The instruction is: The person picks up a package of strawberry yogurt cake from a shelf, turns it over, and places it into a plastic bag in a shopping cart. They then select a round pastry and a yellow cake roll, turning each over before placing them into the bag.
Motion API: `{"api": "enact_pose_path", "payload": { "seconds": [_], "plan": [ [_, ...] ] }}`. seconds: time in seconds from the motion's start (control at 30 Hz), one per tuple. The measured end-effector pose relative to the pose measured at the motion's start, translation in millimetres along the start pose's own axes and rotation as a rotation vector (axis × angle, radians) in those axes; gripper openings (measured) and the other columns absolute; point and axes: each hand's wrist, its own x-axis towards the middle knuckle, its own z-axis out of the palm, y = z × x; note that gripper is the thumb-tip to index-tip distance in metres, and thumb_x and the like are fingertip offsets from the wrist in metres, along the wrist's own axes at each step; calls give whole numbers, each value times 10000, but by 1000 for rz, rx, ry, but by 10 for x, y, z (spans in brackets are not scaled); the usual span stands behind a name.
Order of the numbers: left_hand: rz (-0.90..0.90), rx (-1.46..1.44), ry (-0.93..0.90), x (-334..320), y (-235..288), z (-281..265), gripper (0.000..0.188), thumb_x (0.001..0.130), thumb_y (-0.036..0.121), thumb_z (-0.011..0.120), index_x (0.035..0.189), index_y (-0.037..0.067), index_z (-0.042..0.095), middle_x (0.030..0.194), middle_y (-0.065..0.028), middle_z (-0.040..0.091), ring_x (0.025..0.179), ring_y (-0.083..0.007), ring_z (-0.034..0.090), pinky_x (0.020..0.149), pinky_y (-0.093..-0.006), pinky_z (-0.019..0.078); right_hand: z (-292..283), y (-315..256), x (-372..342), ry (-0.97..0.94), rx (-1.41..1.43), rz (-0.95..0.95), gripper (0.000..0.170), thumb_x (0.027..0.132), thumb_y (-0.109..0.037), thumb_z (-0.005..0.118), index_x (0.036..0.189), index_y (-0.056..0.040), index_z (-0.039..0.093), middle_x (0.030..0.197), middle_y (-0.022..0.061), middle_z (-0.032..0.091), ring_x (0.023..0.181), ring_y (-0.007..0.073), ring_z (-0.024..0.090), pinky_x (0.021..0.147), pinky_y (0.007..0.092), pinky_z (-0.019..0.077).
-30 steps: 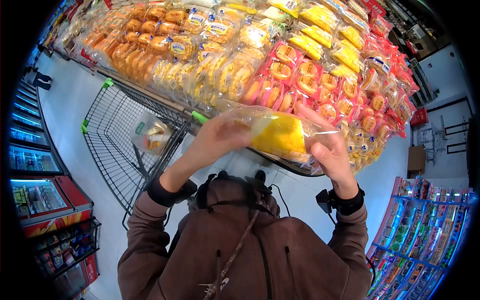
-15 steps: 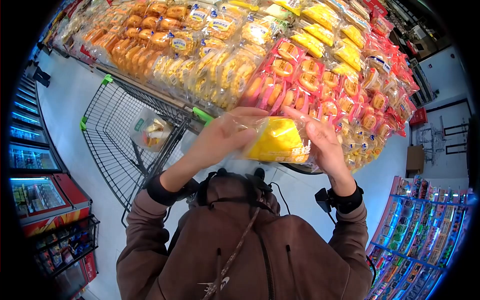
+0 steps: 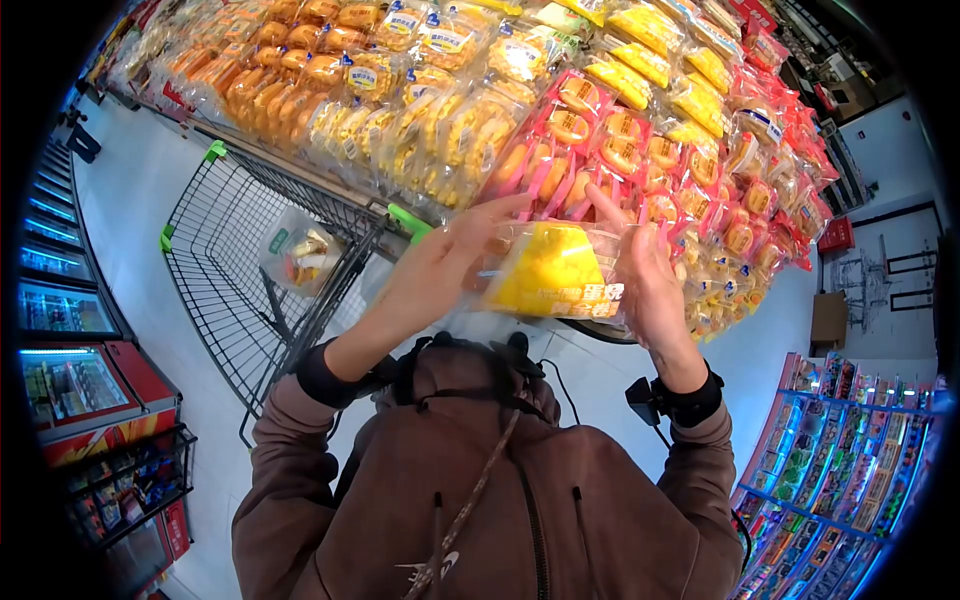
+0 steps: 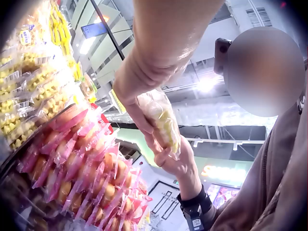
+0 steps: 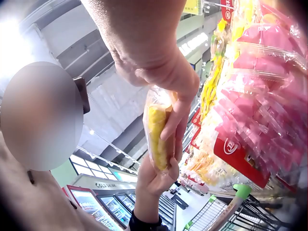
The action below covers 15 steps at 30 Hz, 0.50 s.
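Observation:
Between both hands is a clear plastic pack of bread [image 3: 555, 268] with a yellow front and white lettering, held over the display's near edge. My left hand [image 3: 445, 262] grips its left end, and my right hand [image 3: 655, 290] holds the right end. In the head view, the index fingers point up and away past the pack. The left wrist view shows the pack [image 4: 166, 120] edge-on, the far right hand [image 4: 175, 161] holding its lower end. In the right wrist view, the left hand [image 5: 156, 180] has its thumb against the pack's lower end.
A sloped display holds pink-wrapped buns [image 3: 568, 128], waffle-like packs [image 3: 470, 130] and yellow packs [image 3: 635, 60]. At left, a shopping cart [image 3: 215, 240] with green corners contains a clear bag of food [image 3: 300, 255]. Shelves of small goods [image 3: 840, 470] stand right, a red-framed fridge cabinet [image 3: 80, 390] left.
The pack has turned so its yellow front and white lettering face up. My left hand's fingers have spread away from the wrapper's top. The cart and display hold nearly the same place.

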Motion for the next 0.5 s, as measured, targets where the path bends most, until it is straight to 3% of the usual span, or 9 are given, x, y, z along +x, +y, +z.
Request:
{"api": "enact_pose_path", "payload": {
  "seconds": [0.17,0.37,0.5],
  "plan": [
    [-27,42,17,-6,-13,-74,505,938,400,288,1294,50,370,1144,-64,522,967,-118,544,723,-224,487,-12,52,18,40,68,27,631,919,-459,283,1354,-8,209,1190,157,488,1078,209,489,928,308,367],
    [-13,-129,-41,32,-61,-88,516,940,386,296,1280,6,370,1150,-76,529,963,-111,549,682,-194,486,-44,112,-9,-1,396,193,580,929,-421,269,1366,-49,180,1225,185,456,1054,267,522,850,361,462],
    [-58,-177,-37,24,-81,-105,511,939,381,305,1277,3,373,1136,-80,541,964,-106,550,690,-192,480,-43,147,-7,2,433,215,575,929,-418,265,1368,-60,165,1231,194,446,1038,284,533,798,385,497]
  ]
}}
